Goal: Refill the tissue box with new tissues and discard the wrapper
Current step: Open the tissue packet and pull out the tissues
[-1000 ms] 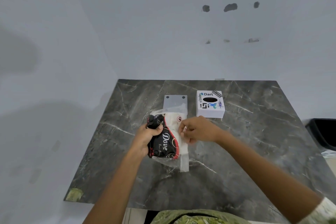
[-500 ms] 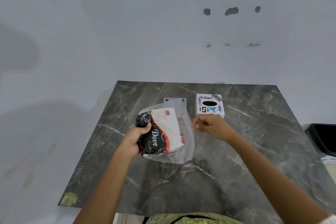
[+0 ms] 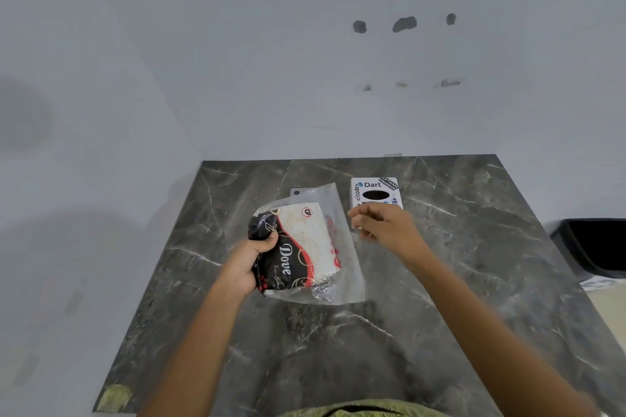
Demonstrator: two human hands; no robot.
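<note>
Left hand [image 3: 252, 262] clamps the dark end of the tissue pack [image 3: 298, 247], held above the marble table [image 3: 338, 349] mid-surface, its clear wrapper [image 3: 342, 264] hanging loose rightward. Right hand [image 3: 386, 227], fingers loosely curled around nothing visible, hovers beside the wrapper's edge, before the tissue box [image 3: 376, 191] near the back edge. Open tabletop lies toward the near edge; a black bin [image 3: 596, 247] stands off the right edge.

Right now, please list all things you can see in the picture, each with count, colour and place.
tissue pack: one, black, red and white in clear wrapper, over table centre, in left grip
tissue box: one, white with stickers, far side of table, behind right hand
grey plate: one, grey, flat on table behind pack, mostly hidden
table: one, dark grey marble, against wall
bin: one, black, right of table, partly cut off
left hand: one, shut on pack's black end
right hand: one, fingers curled beside wrapper edge; contact unclear
</note>
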